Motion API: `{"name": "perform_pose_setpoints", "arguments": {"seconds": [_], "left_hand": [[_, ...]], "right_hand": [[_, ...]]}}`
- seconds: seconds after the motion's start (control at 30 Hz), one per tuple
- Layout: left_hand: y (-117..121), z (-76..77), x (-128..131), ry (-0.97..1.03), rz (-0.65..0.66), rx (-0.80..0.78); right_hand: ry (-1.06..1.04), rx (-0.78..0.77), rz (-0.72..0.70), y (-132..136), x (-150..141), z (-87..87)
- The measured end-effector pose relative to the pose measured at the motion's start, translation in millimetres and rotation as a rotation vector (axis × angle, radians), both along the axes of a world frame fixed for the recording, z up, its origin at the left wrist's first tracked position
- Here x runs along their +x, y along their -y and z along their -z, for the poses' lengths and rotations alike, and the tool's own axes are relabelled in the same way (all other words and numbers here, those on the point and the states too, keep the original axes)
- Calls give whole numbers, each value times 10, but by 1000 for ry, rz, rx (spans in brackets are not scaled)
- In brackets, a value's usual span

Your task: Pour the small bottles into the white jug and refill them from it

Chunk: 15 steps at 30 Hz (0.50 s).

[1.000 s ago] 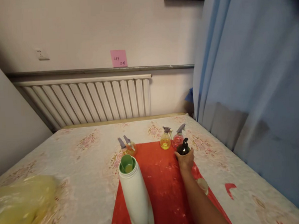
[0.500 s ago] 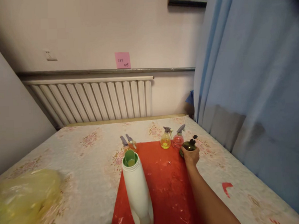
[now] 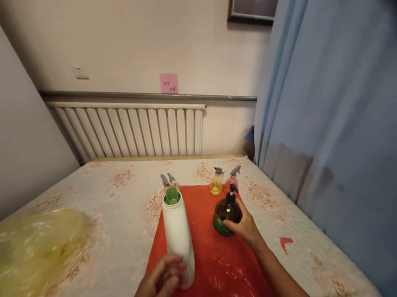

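My right hand (image 3: 244,226) is wrapped round a dark round pump bottle (image 3: 231,209) with green liquid low inside. It holds this bottle upright over the right part of the red mat (image 3: 211,258). A tall white detergent bottle (image 3: 178,227) stands on the mat, uncapped, with a green pouring spout (image 3: 173,196) in its mouth. My left hand (image 3: 162,279) is at the lower front of the white bottle, fingers loosely curled and thumb apart. Whether those fingers touch the bottle is unclear.
Spray bottles with yellow liquid (image 3: 216,183) and pink liquid (image 3: 231,181) stand at the mat's far right corner. Two grey spray heads (image 3: 167,180) show behind the white bottle. A yellow plastic bag (image 3: 40,250) lies left, a red scrap (image 3: 285,245) right. Blue curtain (image 3: 316,115) hangs right.
My right hand has brought the dark pump bottle from the mat's far right edge inward and nearer. My left hand has come up into view beside the white bottle. The view has shifted slightly.
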State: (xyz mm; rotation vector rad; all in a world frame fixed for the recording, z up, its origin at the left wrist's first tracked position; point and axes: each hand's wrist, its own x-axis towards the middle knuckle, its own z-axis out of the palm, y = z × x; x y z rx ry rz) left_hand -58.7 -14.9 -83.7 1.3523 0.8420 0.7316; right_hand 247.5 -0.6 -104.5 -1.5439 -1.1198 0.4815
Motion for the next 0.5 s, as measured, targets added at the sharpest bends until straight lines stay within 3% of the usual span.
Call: {"name": "perform_pose_setpoints", "arguments": {"seconds": [0.13, 0.23, 0.37, 0.5], "left_hand": [[31, -309, 369, 160, -25, 151], [0, -431, 544, 318, 1, 66], [22, -502, 606, 332, 184, -133], [111, -479, 617, 300, 279, -73]], "right_hand": [[-6, -98, -316, 479, -373, -104], [-50, -111, -498, 727, -561, -163], [-68, -111, -653, 903, -679, -215], [-77, -124, -674, 972, -736, -256]]}}
